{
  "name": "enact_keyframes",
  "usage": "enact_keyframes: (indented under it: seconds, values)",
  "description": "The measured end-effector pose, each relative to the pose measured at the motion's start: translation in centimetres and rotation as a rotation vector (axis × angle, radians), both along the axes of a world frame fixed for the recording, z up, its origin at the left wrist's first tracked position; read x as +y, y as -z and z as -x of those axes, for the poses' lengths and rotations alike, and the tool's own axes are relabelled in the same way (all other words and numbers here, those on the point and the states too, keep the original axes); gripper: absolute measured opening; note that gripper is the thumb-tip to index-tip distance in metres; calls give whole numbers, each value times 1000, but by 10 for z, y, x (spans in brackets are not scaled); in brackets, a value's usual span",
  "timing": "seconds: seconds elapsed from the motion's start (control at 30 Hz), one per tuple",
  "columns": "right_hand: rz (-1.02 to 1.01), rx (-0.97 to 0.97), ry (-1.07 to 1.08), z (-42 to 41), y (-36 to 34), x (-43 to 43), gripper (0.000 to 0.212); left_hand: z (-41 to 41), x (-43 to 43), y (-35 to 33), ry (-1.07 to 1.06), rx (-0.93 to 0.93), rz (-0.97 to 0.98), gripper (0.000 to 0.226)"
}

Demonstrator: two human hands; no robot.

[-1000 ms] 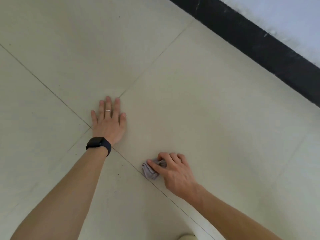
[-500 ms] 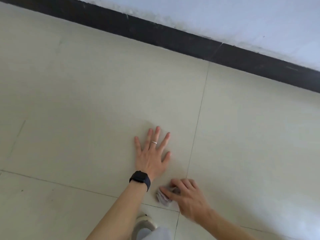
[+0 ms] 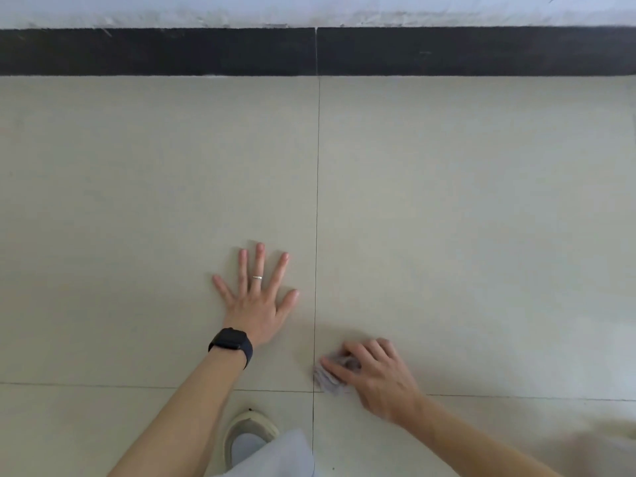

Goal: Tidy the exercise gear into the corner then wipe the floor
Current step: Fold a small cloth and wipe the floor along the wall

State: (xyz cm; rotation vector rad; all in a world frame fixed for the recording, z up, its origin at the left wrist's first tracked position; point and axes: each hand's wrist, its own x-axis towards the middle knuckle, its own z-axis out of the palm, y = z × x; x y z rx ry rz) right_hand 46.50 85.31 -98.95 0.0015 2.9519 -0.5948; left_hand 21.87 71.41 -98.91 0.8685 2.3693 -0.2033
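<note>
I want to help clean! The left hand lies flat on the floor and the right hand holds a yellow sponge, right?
No sponge: the head view shows the right hand gripping a crumpled grey cloth. The left hand does lie flat on the floor.

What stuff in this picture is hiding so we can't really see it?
All in the head view:
- The cloth: mostly covered by the right hand, which grips it.
- The shoe: partly hidden behind a pale trouser leg.
- A pale shape at the bottom right: too blurred to name.
- The exercise gear: outside the frame, so whether it is tidied cannot be told.
</note>
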Motion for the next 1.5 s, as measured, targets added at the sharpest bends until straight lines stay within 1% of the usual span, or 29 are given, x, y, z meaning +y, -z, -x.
enact_keyframes:
  seconds: [0.07,0.1,0.13,0.17,0.23,0.27,0.3,0.33,0.43,0.5,0.57,0.67,0.7,0.73,0.77,0.87,0.9,0.93,0.97,1.03,1.1,1.2,1.3,1.5]
  values:
    - [-50,38,-197,-9,6,24,65,0,1,0,-9,-2,11,72]
    - [-79,77,-212,-1,9,42,62,1,2,-1,-18,-2,10,72]
    - [-90,117,-136,9,12,59,60,1,3,-1,-23,-7,7,72]
    - [-72,120,26,22,11,77,58,1,4,-2,-25,-17,10,72]
    - [-6,77,442,46,7,104,57,1,5,-5,-30,-36,34,72]
    - [11,61,577,51,3,109,58,2,6,-7,-28,-42,54,72]
    - [3,45,627,50,0,109,59,2,8,-8,-24,-49,78,73]
    - [-17,31,614,44,-3,105,61,3,9,-10,-20,-55,104,74]
    - [-40,13,444,7,-6,90,62,6,17,-17,-17,-88,191,68]
    - [-52,-7,389,-12,-2,88,64,7,22,-22,-44,-122,219,64]
    - [-78,-5,342,-15,3,92,68,6,28,-28,-71,-132,261,65]
    - [-79,-29,350,-9,-1,90,68,3,49,-46,-65,-93,391,74]
    - [-62,-59,386,-6,-7,85,67,-1,59,-57,-39,-67,416,74]
    - [-37,-144,409,-4,-21,79,66,-8,70,-69,-5,-59,418,70]
    - [4,-276,401,-3,-39,73,62,-18,80,-83,30,-82,409,63]
    - [182,-826,327,-16,-82,71,35,-63,98,-125,103,-196,383,54]
    - [266,-947,313,-24,-95,76,31,-78,102,-140,101,-209,377,53]
    - [347,-991,331,-32,-111,84,30,-91,106,-156,95,-218,368,52]
    - [413,-983,359,-39,-130,96,30,-104,111,-172,89,-241,362,52]
    - [508,-941,472,-51,-175,123,40,-128,122,-213,85,-287,354,51]
    - [543,-871,611,-59,-230,159,43,-145,138,-261,80,-308,338,51]
    - [575,-760,757,-72,-324,209,42,-158,173,-342,81,-308,298,49]
    - [604,-616,893,-89,-427,248,39,-165,217,-438,109,-259,224,48]
    - [647,-350,1058,-128,-644,304,36,-176,308,-650,170,-167,39,50]
